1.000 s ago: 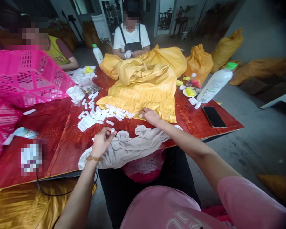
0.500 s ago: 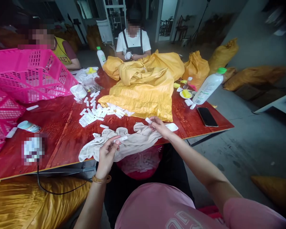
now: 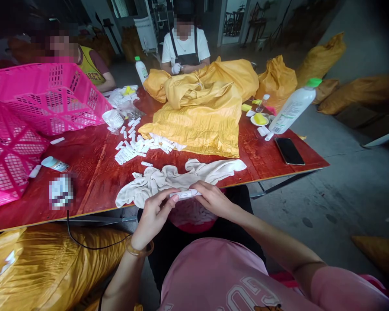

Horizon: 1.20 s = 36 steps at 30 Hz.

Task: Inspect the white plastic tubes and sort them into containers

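My left hand (image 3: 158,208) is closed on one end of a small white piece (image 3: 184,195) at the table's front edge. My right hand (image 3: 210,196) pinches the other end; whether it is one piece or two pieces end to end, I cannot tell. Just behind my hands lies a crumpled whitish cloth (image 3: 162,177). Farther back, a pile of small white pieces (image 3: 132,149) spreads beside a yellow sack (image 3: 197,125). Below my hands, on my lap, a pink container (image 3: 194,226) of white pieces is partly hidden.
Pink crates (image 3: 45,95) stand at the left, near a small jar (image 3: 54,163) and a blurred device with a cable. At the right are a white bottle (image 3: 293,108), a phone (image 3: 289,151) and a yellow sponge (image 3: 259,119). Two people sit across the table.
My right hand has moved down and left to meet my left hand, bringing the white pieces together. The view has shifted slightly, with the scene appearing farther right.
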Tool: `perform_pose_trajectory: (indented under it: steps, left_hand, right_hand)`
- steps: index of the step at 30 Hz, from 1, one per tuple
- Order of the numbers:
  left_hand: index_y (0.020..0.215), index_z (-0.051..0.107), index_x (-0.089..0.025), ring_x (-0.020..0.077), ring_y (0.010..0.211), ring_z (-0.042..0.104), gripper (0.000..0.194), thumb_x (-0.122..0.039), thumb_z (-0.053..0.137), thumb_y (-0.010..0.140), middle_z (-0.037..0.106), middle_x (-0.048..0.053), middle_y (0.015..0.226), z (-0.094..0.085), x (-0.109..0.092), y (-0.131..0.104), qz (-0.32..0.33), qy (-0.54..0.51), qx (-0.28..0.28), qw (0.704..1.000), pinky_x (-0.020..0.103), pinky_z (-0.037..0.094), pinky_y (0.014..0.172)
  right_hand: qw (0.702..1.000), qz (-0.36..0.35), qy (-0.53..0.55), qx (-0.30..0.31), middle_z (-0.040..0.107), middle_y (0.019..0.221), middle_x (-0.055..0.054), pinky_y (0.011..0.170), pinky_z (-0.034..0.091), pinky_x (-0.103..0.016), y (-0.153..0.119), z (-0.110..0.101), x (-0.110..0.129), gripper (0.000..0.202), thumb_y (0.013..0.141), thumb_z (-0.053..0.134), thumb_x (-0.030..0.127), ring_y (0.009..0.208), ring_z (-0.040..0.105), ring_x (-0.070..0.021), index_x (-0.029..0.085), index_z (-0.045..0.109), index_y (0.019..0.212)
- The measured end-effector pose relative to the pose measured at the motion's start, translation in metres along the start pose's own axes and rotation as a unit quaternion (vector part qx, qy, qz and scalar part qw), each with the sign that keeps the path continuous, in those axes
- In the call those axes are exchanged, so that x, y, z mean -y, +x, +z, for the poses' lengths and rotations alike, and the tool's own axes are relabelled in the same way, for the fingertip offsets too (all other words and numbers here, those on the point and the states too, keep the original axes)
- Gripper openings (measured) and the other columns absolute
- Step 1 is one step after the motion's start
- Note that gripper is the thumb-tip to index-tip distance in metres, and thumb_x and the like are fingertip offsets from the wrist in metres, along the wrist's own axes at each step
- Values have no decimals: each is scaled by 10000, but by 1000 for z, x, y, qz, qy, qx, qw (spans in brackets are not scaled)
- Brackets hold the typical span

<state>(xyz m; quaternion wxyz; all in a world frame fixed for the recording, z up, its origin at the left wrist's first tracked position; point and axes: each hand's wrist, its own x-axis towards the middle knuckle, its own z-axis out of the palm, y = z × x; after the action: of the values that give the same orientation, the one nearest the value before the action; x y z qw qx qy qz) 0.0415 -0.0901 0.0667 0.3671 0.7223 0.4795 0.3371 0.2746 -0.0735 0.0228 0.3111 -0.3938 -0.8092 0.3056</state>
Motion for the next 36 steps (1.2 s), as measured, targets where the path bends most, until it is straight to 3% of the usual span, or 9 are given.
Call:
perform_pose_trajectory:
  steps: [4, 11, 17, 20, 23, 29, 31, 34, 36]
  left_hand:
    - [1122, 709, -193, 154, 795, 646, 269, -358, 589, 946, 727, 43, 988, -3, -3, -1, -6, 37, -38, 999, 245, 507, 712]
    - [1186, 672, -215, 134, 791, 598, 256, -212, 611, 937, 685, 29, 980, 1, -11, -5, 103, 131, -163, 972, 249, 481, 766]
    - [1279, 611, -217, 166, 912, 631, 335, -152, 566, 953, 687, 57, 1047, 2, -13, -12, 162, 147, -44, 975, 276, 494, 837]
    - [1232, 638, -216, 177, 923, 656, 284, -196, 568, 958, 707, 62, 1051, 5, -13, -15, 122, 121, -6, 985, 275, 512, 815]
    - [1163, 680, -207, 183, 884, 676, 242, -279, 579, 955, 729, 63, 1045, 14, -9, -14, 33, 78, -26, 996, 281, 528, 799]
    - [1245, 660, -181, 139, 689, 613, 352, -364, 556, 963, 690, 19, 797, 24, 6, -6, -46, -50, -3, 998, 254, 507, 686]
    - [1267, 633, -192, 131, 696, 604, 353, -348, 574, 956, 668, 5, 783, 21, 9, -7, -38, -43, -38, 998, 242, 492, 683]
    - [1067, 677, -191, 131, 739, 608, 205, -326, 637, 917, 679, 13, 843, 18, 10, -7, 0, -6, -79, 997, 229, 473, 688]
    - [905, 677, -182, 135, 749, 598, 165, -327, 604, 936, 665, 16, 823, 18, 8, -6, 14, 5, -46, 999, 235, 459, 700]
  right_hand:
    - [1000, -6, -12, -13, 604, 1069, -87, 855, 472, -316, -1, 6, 4, 191, 995, 427, 181, 973, 592, -200, 192, 550, 1140]
    - [993, 5, 118, -1, 589, 868, -3, 727, 438, -232, 6, 0, 13, 111, 995, 503, 276, 780, 567, -133, 183, 563, 1004]
    - [993, -8, 119, 14, 613, 926, -24, 725, 465, -238, 1, 7, 5, 169, 1016, 467, 302, 801, 578, -141, 176, 562, 1075]
    - [998, -46, -25, -45, 607, 963, -69, 802, 479, -297, -4, 16, 0, 187, 1017, 413, 223, 882, 577, -183, 173, 571, 1103]
    - [988, -64, -121, -71, 581, 919, -81, 797, 480, -320, -5, 24, 0, 235, 1013, 369, 194, 866, 558, -202, 179, 589, 1094]
    - [996, -22, 80, 25, 633, 950, -54, 794, 479, -282, -1, 17, 9, 170, 1006, 466, 279, 857, 591, -170, 184, 593, 1066]
    - [986, 0, 153, 72, 647, 912, -35, 770, 474, -259, 0, 12, 9, 184, 995, 505, 323, 822, 602, -154, 170, 600, 1032]
    - [970, 11, 216, 108, 662, 926, -33, 746, 475, -235, 1, 8, 9, 219, 990, 518, 344, 819, 615, -144, 152, 602, 1053]
    - [973, -2, 204, 110, 671, 971, -42, 766, 480, -236, 0, 12, 8, 210, 998, 497, 312, 853, 627, -149, 157, 596, 1099]
